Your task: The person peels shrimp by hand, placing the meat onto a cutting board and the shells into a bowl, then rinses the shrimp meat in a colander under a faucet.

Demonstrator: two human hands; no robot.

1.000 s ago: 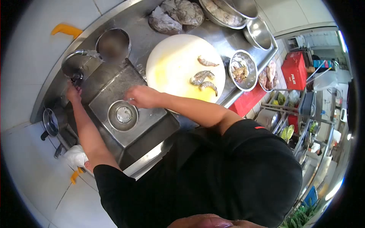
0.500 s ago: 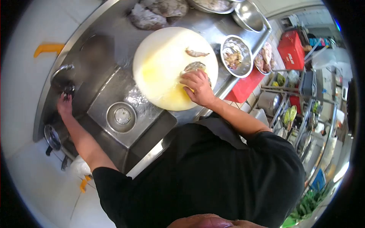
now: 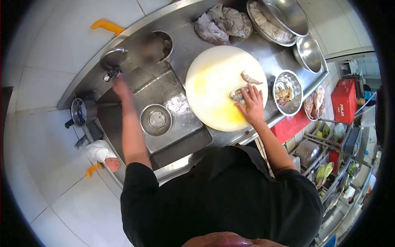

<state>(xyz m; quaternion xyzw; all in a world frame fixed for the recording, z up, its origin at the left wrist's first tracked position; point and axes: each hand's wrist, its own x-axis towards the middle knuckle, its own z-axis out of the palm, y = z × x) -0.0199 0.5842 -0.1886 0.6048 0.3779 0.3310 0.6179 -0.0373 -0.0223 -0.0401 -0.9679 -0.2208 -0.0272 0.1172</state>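
My right hand lies on the round white cutting board with fingers spread, fingertips at a glossy grey piece of seafood that they partly cover. Just beyond it on the board is a shrimp. Yellow stains mark the board's surface. At the far left, my left hand reaches to the tap at the back of the sink. Motion blurs this hand, and its fingers overlap the tap's handle. Below the tap, the steel sink has a round drain strainer.
Right of the board stands a perforated bowl with brownish scraps. Wet bags and steel bowls line the back. A steel pot sits behind the sink; a saucepan is at the left. A red box is farther right.
The view has swung left, so the board and sink appear farther right. My right hand's fingers have straightened and spread over the grey piece. My left hand is still at the tap.
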